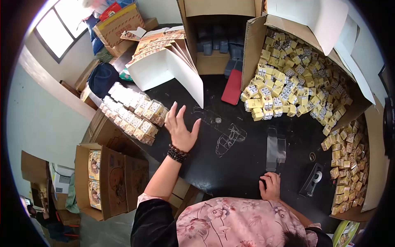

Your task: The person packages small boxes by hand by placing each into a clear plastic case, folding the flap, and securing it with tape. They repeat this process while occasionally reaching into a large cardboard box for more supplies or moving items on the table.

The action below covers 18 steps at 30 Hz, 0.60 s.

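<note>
status: packing station, read against one landmark, the flat clear sleeve (275, 150) lying on the black table (230, 168). the left hand (181, 125) is raised well to the left of the sleeve, palm open and fingers spread, gripping nothing; it hangs just beside the near end of the stack of filled packs (133, 113), which lies further left of the sleeve. the right hand (270, 186) rests on the table just below the sleeve, fingers curled down onto the surface; i see nothing in its grasp, and i cannot tell whether the fingertips touch the sleeve's lower edge. right of the sleeve and near it stands the tape dispenser (312, 180). above and to the right of the sleeve, loose yellow boxes (296, 82) spill from a tipped carton (253, 45). i judge the step in hand to be the gap between packs: one side of the work sits at the stack, and the sleeve is empty and unopened. the next move, in my judgement, calls for both hands at the sleeve, one to open it and one to feed yellow boxes from the spill, with tape within reach for closing.
</note>
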{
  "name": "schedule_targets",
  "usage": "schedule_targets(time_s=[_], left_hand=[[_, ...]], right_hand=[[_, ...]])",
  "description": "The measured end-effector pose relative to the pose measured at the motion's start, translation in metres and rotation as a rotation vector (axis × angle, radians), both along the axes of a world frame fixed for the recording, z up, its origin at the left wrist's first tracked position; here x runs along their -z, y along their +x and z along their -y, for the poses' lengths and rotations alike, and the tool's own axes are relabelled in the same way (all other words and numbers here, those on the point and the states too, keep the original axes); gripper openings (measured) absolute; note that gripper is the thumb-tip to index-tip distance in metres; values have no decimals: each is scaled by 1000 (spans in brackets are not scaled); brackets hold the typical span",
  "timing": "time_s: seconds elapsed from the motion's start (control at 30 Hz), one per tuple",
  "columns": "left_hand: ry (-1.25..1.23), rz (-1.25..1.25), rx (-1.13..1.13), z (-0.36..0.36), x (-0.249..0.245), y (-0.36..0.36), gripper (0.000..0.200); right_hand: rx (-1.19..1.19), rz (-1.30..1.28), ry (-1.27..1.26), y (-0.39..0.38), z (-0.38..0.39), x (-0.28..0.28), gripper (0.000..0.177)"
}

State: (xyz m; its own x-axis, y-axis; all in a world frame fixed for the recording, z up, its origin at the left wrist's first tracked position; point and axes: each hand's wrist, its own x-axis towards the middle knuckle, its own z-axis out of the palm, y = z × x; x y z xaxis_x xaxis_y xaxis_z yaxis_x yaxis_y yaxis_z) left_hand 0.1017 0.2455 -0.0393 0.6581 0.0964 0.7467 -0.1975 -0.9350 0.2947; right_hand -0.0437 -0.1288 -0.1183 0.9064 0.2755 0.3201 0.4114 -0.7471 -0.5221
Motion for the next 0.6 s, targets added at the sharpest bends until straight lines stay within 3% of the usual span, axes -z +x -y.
schedule_targets(time_s=[0.1,0.17,0.23,0.37,0.43,0.5,0.57,0.6], left_hand=[[-198,153,32,41,-8,72,75],[-223,328,129,65,-5,105,65],[-187,320,433,93,-14,119,36],[-786,131,295,123,40,241,25],[-1198,-107,141,118,49,313,31],[-1044,-269,-66,117,62,382,52],[-964,-718,-36,115,16,396,74],[-1043,-1174,-206,113,-19,447,80]], right_hand=[[42,-32,-8,-1,-2,0,18],[79,-82,4,-2,-5,-6,18],[58,-72,-23,-1,1,2,19],[62,-50,-13,-2,2,12,21],[76,-50,-21,-3,3,18,23],[81,-52,-42,-6,5,24,24],[90,-61,-60,-8,9,31,26],[122,-59,-66,-6,7,30,26]])
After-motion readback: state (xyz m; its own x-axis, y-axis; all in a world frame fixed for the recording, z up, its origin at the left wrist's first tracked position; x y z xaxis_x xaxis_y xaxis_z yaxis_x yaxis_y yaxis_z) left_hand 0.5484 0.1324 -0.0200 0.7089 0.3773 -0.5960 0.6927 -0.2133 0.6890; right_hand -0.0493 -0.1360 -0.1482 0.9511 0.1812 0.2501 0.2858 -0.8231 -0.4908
